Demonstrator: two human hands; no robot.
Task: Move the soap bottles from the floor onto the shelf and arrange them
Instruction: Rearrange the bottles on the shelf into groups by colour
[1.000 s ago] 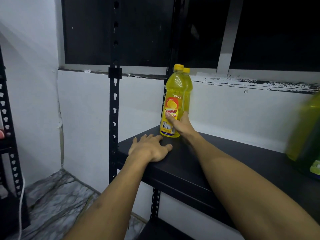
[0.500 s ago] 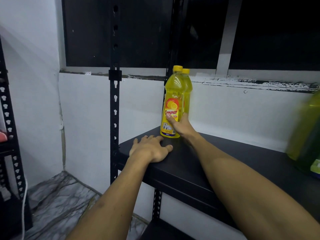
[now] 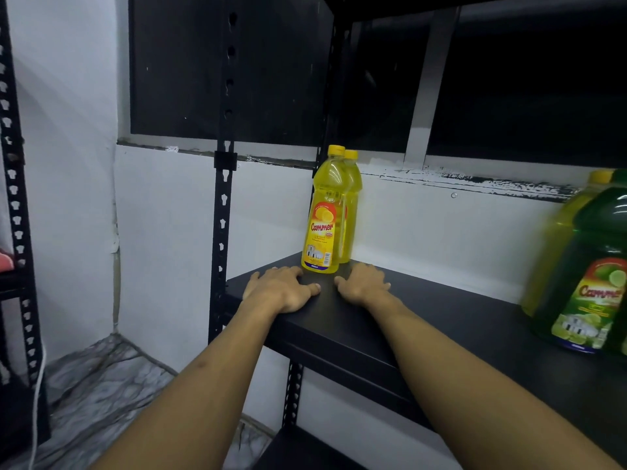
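Head view: your left hand [image 3: 283, 289] and right hand [image 3: 363, 282] lie flat and empty on the shelf [image 3: 424, 320], fingers spread. Two yellow soap bottles [image 3: 325, 218] stand upright at its back left corner, just beyond your fingertips, untouched.

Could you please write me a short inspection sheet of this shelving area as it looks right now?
Surface: black shelf, matte, bare in the middle.
Job's things: two yellow soap bottles upright in the back left corner, one behind the other; green soap bottle and another yellow one behind it at the right edge, blurred.
Clutter: nothing seen on the shelf; a pink item on the neighbouring rack, unclear.
Grippers: left hand and right hand lie palm down on the shelf, holding nothing.
Cables: white cable hanging by the left rack.
Surroundings: white wall, dark window, marbled floor.
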